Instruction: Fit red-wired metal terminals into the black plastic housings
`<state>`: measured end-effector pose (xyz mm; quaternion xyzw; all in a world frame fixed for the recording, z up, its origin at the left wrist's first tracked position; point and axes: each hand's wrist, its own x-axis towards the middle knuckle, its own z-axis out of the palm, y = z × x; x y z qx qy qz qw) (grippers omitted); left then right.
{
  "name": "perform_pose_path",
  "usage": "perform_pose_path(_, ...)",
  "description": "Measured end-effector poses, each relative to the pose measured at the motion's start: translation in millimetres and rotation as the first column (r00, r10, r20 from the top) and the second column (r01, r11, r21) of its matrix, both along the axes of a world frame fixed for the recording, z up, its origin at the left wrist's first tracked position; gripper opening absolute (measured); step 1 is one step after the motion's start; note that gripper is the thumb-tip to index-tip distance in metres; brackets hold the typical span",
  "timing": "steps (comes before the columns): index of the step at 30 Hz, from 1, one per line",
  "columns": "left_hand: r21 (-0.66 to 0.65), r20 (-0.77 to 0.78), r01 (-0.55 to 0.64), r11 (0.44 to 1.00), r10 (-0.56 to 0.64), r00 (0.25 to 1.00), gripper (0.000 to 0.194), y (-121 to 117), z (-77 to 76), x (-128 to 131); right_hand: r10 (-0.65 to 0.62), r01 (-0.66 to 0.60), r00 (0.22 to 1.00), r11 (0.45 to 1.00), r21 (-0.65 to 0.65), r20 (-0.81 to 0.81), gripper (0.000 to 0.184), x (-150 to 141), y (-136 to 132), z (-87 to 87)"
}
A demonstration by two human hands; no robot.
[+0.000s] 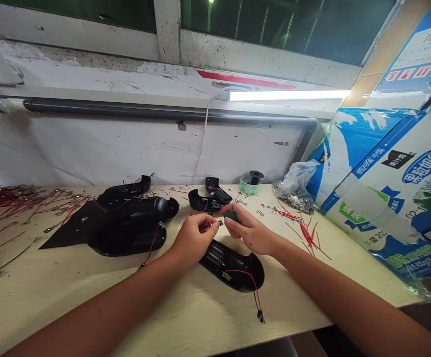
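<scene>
My left hand [195,235] is closed in a pinch on a tiny metal part [220,223] held between the two hands. My right hand [247,229] grips a small dark green round piece [231,215] with fingers curled around it. Both hands hover just above a black curved plastic shell [234,265] lying on the table, with red and black wires [254,292] trailing from it toward the front edge.
Several more black shells [134,223] lie to the left and behind [210,198]. Red wire bundles [308,233] lie to the right and at far left [11,201]. A tape roll [250,182], a bag of metal parts [295,191] and a large printed carton [394,188] stand at right.
</scene>
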<state>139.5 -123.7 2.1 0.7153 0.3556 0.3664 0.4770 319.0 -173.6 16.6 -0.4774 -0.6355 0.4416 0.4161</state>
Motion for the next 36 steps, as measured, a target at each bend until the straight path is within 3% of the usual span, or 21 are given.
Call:
perform_pose_path(9, 0.033, -0.079, -0.036, 0.999, 0.039, 0.996, 0.03, 1.2, -5.2, 1.2, 0.0, 0.003, 0.993, 1.0, -0.021, 0.119, 0.026, 0.4, 3.3, -10.1)
perform_pose_path(14, 0.067, -0.108, -0.053, 0.996, 0.06, 0.992, 0.029, -0.6, -4.9, 1.0, -0.045, 0.038, 0.972, 0.999, 0.034, 0.232, 0.029, -0.1, 2.5, -2.4)
perform_pose_path(17, 0.104, -0.118, -0.046, 0.994, 0.058, 0.991, 0.027, -1.2, -4.5, 0.7, -0.037, 0.037, 0.968, 0.999, 0.003, 0.248, 0.03, 0.0, 2.1, 0.5)
perform_pose_path(26, 0.114, -0.144, -0.015, 0.993, 0.031, 0.989, 0.025, -2.5, -3.1, 0.8, -0.018, 0.024, 0.975, 0.999, -0.023, 0.22, 0.034, 0.3, 4.3, -3.4)
perform_pose_path(36, 0.107, -0.163, -0.033, 0.994, 0.05, 0.985, 0.025, -0.2, -4.3, 0.3, 0.05, -0.05, 0.999, 0.996, -0.08, -0.002, 0.044, -0.1, 5.1, -5.5)
